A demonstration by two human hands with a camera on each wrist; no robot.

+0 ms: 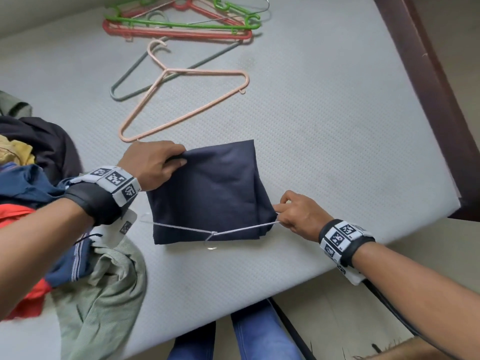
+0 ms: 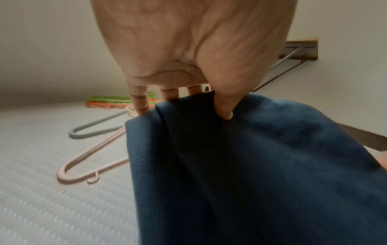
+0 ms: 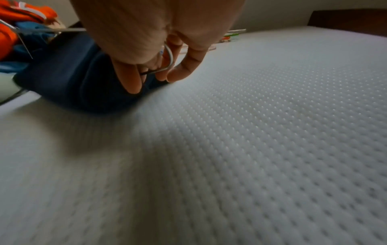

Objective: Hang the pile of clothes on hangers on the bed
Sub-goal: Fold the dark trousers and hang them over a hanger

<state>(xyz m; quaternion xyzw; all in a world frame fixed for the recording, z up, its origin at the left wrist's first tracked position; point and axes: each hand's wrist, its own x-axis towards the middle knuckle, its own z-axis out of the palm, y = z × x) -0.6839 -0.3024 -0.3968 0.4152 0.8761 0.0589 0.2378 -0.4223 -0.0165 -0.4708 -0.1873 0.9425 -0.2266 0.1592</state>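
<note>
A folded navy garment (image 1: 210,193) lies on the white mattress (image 1: 337,131), draped through a thin wire hanger (image 1: 213,233) whose hook points toward me. My left hand (image 1: 155,165) pinches the garment's far left corner; in the left wrist view the thumb (image 2: 225,106) presses into the navy cloth (image 2: 251,165). My right hand (image 1: 298,214) grips the right end of the wire hanger, and the right wrist view shows the bent wire (image 3: 167,61) between its fingers beside the navy cloth (image 3: 69,79). A pile of clothes (image 1: 39,193) sits at the left.
A pink hanger (image 1: 181,100) lies just beyond the garment, with a grey hanger (image 1: 135,79) under it. Green and red hangers (image 1: 181,24) are stacked at the far side. A dark wooden bed frame (image 1: 426,81) borders the right. My legs in jeans (image 1: 246,339) stand at the near edge.
</note>
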